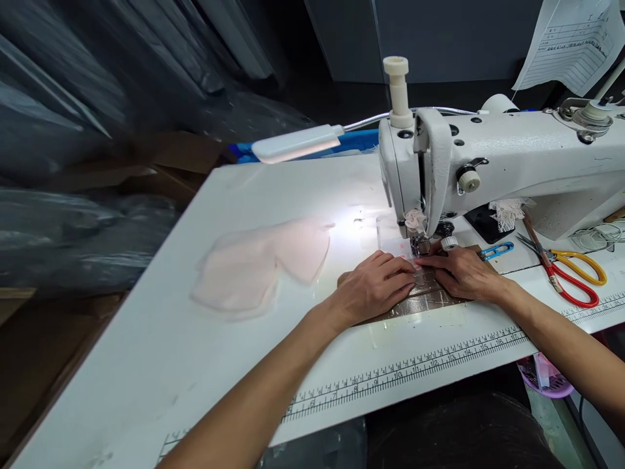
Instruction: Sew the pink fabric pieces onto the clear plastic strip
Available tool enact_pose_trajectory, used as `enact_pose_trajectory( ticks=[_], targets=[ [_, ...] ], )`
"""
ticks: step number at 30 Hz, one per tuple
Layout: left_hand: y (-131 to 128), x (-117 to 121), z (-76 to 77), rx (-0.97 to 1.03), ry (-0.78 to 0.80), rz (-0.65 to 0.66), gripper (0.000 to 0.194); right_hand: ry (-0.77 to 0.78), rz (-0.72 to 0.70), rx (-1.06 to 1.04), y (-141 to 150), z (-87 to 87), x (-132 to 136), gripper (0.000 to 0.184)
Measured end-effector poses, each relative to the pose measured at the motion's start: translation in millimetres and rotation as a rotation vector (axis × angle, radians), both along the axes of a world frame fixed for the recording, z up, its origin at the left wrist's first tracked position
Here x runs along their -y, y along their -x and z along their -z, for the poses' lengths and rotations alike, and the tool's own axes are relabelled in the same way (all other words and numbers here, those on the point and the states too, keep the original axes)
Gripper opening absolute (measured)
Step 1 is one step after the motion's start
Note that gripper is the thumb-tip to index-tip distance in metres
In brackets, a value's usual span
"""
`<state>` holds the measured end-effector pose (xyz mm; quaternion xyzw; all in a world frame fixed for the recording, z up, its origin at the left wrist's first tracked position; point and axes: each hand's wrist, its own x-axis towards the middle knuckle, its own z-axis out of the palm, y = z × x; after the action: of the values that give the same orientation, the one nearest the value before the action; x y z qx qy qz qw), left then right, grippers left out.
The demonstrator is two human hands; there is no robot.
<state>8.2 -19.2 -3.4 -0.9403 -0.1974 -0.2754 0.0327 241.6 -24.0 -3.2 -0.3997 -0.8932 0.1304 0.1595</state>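
Left hand [378,285] lies palm-down, fingers extended; right hand [463,270] pinching: cannot tell. Keep fingertips beside the presser foot [420,247].

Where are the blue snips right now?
In the head view, the blue snips lie right of centre, just beyond the right hand, between it and the red scissors.

Black numbers from 7 to 17 on the ruler tape [415,372] along the front edge of your sewing table [146,365], a printed form [571,49] at your upper right, its writing too small to read.
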Motion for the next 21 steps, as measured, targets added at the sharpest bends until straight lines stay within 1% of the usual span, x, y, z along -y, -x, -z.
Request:
enact_pose_trajectory(
  ticks=[6,10,14,17,21],
  targets=[
    [0.2,1.1,-4.3,-0.047,-0.004,0.020,0.019,0.016,-0.006,-0.045,0.6,-0.3,-0.2,0.040],
    [0.9,2.5,-10.2,-0.036,0.039,0.055,0.015,-0.027,-0.057,-0.027,-0.7,-0.7,0.1,0.040],
    [0.5,0.9,-15.7,-0.033,0.065,0.096,0.016,-0.064,-0.087,0.001,-1.4,-2.2,1.3,0.038],
    [-0.1,-1.8,-16.1,-0.031,0.077,0.101,0.015,-0.067,-0.080,0.013,-0.9,-3.5,2.4,0.038],
    [0.0,-3.9,-12.3,0.020,0.114,0.087,0.015,-0.067,-0.052,0.052,1.2,-7.1,4.5,0.041]
  ],
)
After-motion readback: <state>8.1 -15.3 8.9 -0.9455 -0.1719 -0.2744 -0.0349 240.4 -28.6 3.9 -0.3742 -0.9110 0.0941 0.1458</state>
